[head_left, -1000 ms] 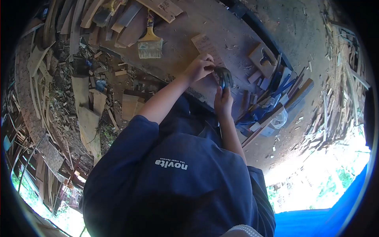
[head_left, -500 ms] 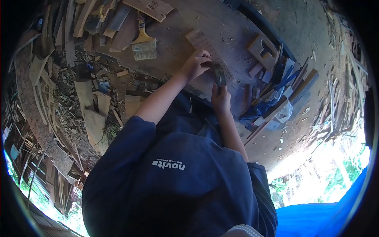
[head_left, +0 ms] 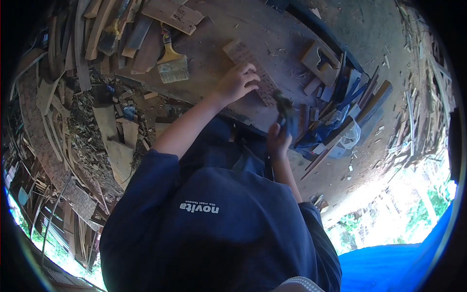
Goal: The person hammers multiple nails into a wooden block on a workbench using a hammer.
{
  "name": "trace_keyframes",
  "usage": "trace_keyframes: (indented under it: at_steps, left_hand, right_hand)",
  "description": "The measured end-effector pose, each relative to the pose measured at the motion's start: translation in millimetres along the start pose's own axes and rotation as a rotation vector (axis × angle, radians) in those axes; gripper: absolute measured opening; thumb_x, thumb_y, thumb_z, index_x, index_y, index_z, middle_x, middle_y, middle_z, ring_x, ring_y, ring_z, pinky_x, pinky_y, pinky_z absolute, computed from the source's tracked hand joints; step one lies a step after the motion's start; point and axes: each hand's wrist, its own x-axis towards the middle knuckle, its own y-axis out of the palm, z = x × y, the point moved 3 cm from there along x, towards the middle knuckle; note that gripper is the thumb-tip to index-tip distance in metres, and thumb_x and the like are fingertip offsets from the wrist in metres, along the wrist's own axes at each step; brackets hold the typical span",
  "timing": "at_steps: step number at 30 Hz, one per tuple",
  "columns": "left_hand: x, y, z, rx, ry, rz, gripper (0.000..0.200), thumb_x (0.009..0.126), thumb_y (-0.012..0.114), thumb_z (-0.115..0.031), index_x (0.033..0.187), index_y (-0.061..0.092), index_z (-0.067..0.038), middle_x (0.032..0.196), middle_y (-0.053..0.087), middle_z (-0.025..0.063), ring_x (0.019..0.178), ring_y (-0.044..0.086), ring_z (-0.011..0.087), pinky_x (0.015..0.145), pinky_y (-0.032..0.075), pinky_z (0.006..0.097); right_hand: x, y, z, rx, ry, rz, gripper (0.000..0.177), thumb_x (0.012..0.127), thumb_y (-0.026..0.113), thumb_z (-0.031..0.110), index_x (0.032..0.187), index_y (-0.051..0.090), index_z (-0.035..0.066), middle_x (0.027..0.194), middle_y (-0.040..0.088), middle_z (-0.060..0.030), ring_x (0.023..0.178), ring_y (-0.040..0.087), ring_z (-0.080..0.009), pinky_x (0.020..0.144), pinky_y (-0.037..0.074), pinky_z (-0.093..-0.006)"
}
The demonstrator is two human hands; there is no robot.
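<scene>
My left hand [head_left: 237, 83] hovers over a narrow wooden board [head_left: 250, 63] whose face carries rows of small dark marks. Its fingers are curved and apart, and I see nothing between them. My right hand [head_left: 278, 141] is wrapped round the handle of a dark hammer [head_left: 287, 114], blurred by motion. The hammer's head is just off the near end of the board. Both hands are above a brown worktable [head_left: 214, 56] strewn with wood chips.
A wide paintbrush [head_left: 172, 65] lies left of the board. Wooden strips [head_left: 138, 36] are stacked at the far left. A wooden hand plane [head_left: 321, 63] sits at the right, near tools and a clear plastic bag [head_left: 348, 138]. Scrap wood [head_left: 116, 146] covers the ground at left.
My right hand has drawn the hammer back toward me and to the right, away from my left hand. The left hand has shifted slightly left, and its fingers have loosened from a pinch.
</scene>
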Motion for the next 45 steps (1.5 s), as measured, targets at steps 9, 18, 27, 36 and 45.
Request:
trace_keyframes:
  at_steps: [9, 18, 27, 36, 45]
  left_hand:
    - [67, -6, 26, 0.288, 0.127, 0.245, 0.047, 0.073, 0.077, -0.042, 0.117, 0.065, -0.03, 0.125, 0.056, -0.0029, 0.126, 0.044, 0.0216, 0.11, 0.02, 0.0511]
    - [68, 34, 13, 0.272, 0.022, -0.268, 0.015, 0.071, 0.08, -0.034, 0.085, 0.074, -0.031, 0.122, 0.058, -0.0096, 0.129, 0.04, 0.0264, 0.106, 0.013, 0.0623]
    - [61, 37, 6, 0.254, -0.099, -0.271, 0.012, 0.07, 0.08, -0.028, 0.078, 0.071, -0.028, 0.126, 0.06, -0.0129, 0.135, 0.037, 0.0235, 0.109, 0.016, 0.0531]
    - [63, 25, 7, 0.157, -0.121, -0.242, 0.017, 0.073, 0.079, -0.024, 0.087, 0.07, -0.021, 0.126, 0.062, -0.0051, 0.132, 0.042, 0.024, 0.107, 0.023, 0.0466]
    - [-11, -20, 21, 0.041, -0.041, 0.084, 0.012, 0.082, 0.069, -0.012, 0.094, 0.067, -0.008, 0.105, 0.063, 0.0063, 0.103, 0.057, 0.0275, 0.088, 0.047, 0.0376]
  right_hand:
    - [-11, -47, 35, 0.066, 0.416, -0.248, 0.029, 0.103, 0.047, 0.027, 0.083, 0.045, 0.006, 0.061, 0.043, 0.0018, 0.052, 0.043, -0.0062, 0.047, 0.037, -0.0225]
    - [51, -28, 12, 0.174, 0.283, -0.046, 0.028, 0.101, 0.048, 0.028, 0.089, 0.051, 0.003, 0.064, 0.052, -0.0022, 0.056, 0.052, -0.0102, 0.051, 0.042, -0.0268]
    - [93, 9, 7, 0.052, 0.112, 0.052, 0.026, 0.097, 0.056, 0.019, 0.112, 0.056, -0.003, 0.07, 0.06, -0.0168, 0.059, 0.063, -0.0296, 0.056, 0.048, -0.0365]
    - [93, 13, 8, 0.041, 0.089, 0.032, 0.028, 0.096, 0.058, 0.02, 0.111, 0.056, -0.004, 0.07, 0.062, -0.0173, 0.058, 0.063, -0.0315, 0.054, 0.048, -0.0363]
    - [61, -25, 0, 0.267, 0.231, -0.007, 0.026, 0.103, 0.047, 0.027, 0.088, 0.05, 0.005, 0.062, 0.051, 0.0019, 0.054, 0.049, -0.0056, 0.05, 0.039, -0.0218]
